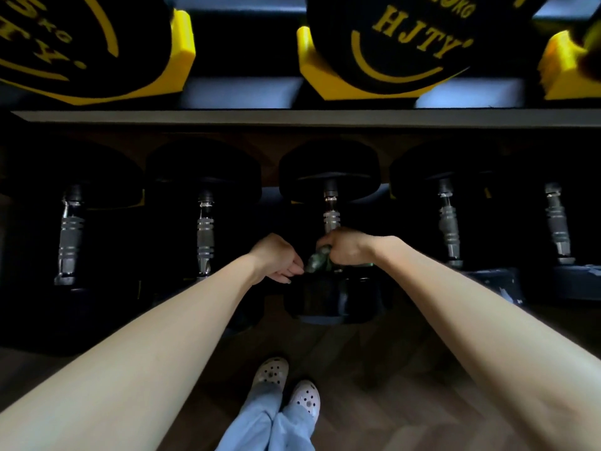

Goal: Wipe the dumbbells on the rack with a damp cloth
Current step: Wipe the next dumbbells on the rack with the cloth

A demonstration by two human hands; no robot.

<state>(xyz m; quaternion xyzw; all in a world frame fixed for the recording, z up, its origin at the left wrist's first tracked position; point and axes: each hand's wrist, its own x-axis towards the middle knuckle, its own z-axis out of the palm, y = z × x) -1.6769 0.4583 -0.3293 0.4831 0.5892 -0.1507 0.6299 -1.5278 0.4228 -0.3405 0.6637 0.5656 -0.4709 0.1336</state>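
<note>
On the rack's lower shelf lies a black dumbbell (330, 177) with a ribbed metal handle. My right hand (346, 247) grips a dark green cloth (317, 260) wrapped round the near part of that handle. My left hand (279, 258) sits just left of it, fingers curled, its fingertips at the hanging end of the cloth; whether it pinches the cloth is unclear. The near head of the dumbbell (335, 299) lies below both hands.
Several more black dumbbells (205, 222) lie side by side on the lower shelf. Above the rack's grey rail (292, 117), large black-and-yellow dumbbells (390, 37) sit in yellow cradles. My feet in white clogs (286, 385) stand on a wooden floor.
</note>
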